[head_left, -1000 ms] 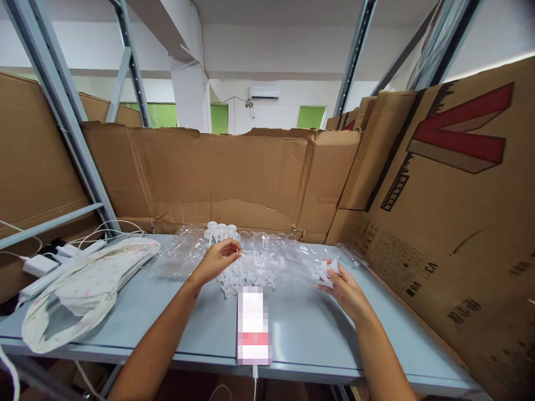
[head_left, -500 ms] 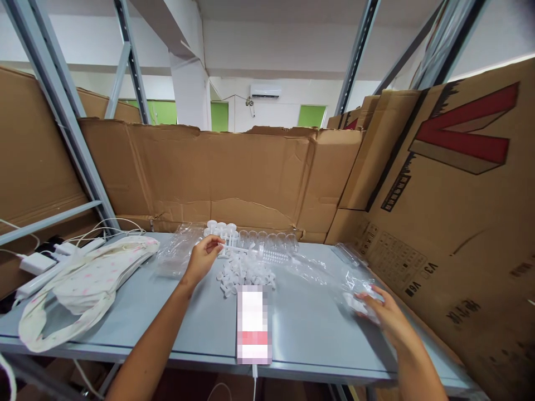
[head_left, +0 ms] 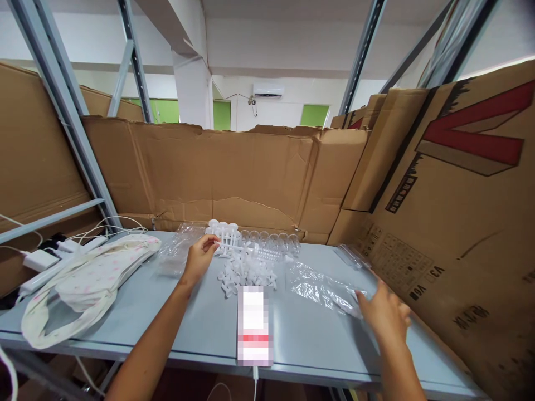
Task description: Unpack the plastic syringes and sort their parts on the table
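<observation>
My left hand (head_left: pixel 201 257) is closed in a pinch on the white end of a thin clear tube (head_left: pixel 240 247), which points right over the pile. Below the tube lies a heap of small white plastic pieces (head_left: pixel 246 274). Behind are white plunger-like parts with round ends (head_left: pixel 222 229) and a row of clear ribbed cylinders (head_left: pixel 273 243). My right hand (head_left: pixel 385 313) is over the right side of the shelf, its thumb and fingers apart. A clear plastic bag (head_left: pixel 320 287) lies flat just left of it, its right end near the thumb.
A pale cloth bag (head_left: pixel 90 273) lies at left beside a power strip with plugs (head_left: pixel 42 260). Another clear bag (head_left: pixel 173 259) rests behind my left wrist. A blurred-out phone (head_left: pixel 254 328) with a cable sits at the front edge. Cardboard walls (head_left: pixel 225 172) enclose the back and sides.
My right hand has opened from the crumpled plastic bag, which now lies stretched out on the shelf to its left. My left hand keeps hold of the tube, almost unmoved.
</observation>
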Demonstrator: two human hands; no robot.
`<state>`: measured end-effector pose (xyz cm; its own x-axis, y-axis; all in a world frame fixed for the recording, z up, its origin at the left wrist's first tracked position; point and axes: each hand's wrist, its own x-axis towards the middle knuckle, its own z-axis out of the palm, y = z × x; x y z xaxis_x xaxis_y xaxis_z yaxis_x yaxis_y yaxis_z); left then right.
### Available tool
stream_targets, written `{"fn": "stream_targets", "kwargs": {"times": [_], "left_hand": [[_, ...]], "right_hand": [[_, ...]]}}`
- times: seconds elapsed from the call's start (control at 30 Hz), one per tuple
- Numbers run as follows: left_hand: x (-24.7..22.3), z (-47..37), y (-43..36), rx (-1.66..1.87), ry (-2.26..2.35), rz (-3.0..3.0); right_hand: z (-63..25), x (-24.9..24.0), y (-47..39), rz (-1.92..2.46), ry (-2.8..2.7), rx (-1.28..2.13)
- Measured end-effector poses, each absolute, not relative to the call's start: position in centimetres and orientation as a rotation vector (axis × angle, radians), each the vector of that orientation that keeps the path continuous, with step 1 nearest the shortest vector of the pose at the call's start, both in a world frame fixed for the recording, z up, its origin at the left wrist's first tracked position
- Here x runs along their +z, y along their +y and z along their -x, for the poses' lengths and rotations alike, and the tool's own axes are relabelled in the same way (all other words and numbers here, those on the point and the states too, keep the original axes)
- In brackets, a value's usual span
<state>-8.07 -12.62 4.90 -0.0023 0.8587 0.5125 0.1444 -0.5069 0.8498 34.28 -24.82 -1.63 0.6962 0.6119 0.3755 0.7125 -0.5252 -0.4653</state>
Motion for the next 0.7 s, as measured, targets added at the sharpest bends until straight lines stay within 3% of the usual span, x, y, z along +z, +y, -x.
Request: {"fn": "stream_targets", "kwargs": {"times": [0.1, 0.33, 0.57, 0.7], "left_hand": [[5.4, 7.3, -13.0, 1.570, 1.056, -1.778], [8.1, 4.3, -15.1, 1.574, 1.007, -2.177], [10.1, 3.9, -16.5, 1.880, 1.117, -2.304], [8.3, 3.5, -15.7, 1.561, 1.146, -2.205]], "right_hand": [[-30.5, 1.8, -24.3, 1.879, -1.367, -0.247], [-20.6, 6.9, -22.1, 1.296, -2.058, 0.342], [-17.5, 7.1, -18.1, 1.056, -1.693, 0.710], [-17.0, 7.0, -15.8, 0.876, -1.218, 0.847]]}}
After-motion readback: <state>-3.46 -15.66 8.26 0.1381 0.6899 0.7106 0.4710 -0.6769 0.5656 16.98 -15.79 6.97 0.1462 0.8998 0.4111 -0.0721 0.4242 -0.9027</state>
